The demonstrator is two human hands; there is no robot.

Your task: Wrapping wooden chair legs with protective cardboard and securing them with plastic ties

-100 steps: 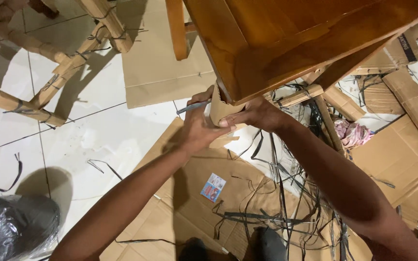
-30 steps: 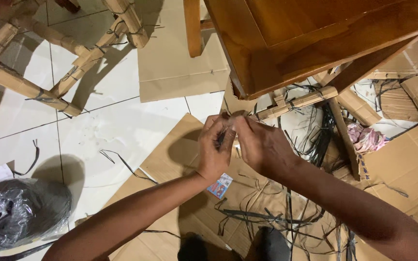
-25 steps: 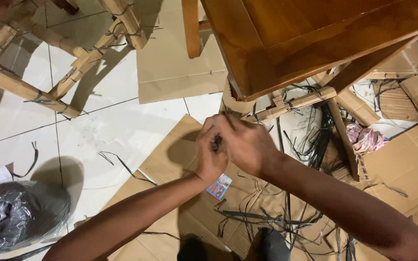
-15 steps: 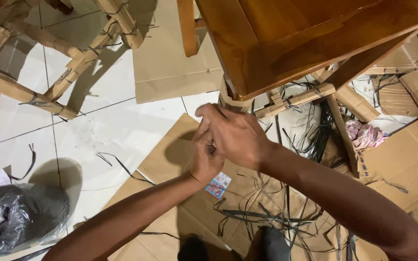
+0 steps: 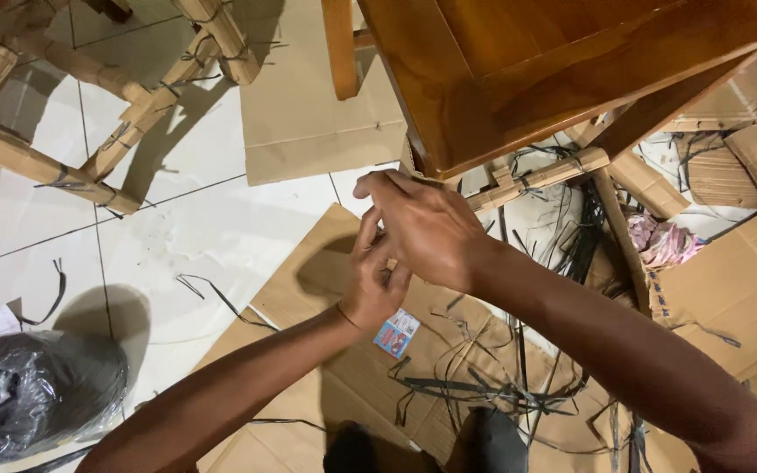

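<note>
Right hand (image 5: pixel 427 228) over curled left hand (image 5: pixel 374 285)

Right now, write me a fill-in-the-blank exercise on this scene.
1. The right hand lies ____ the left hand.
2. Both hands work just below a corner of the ____ wooden furniture piece.
3. The black plastic bag sits on the white ____ floor.

Missing words: over; brown; tiled
</note>
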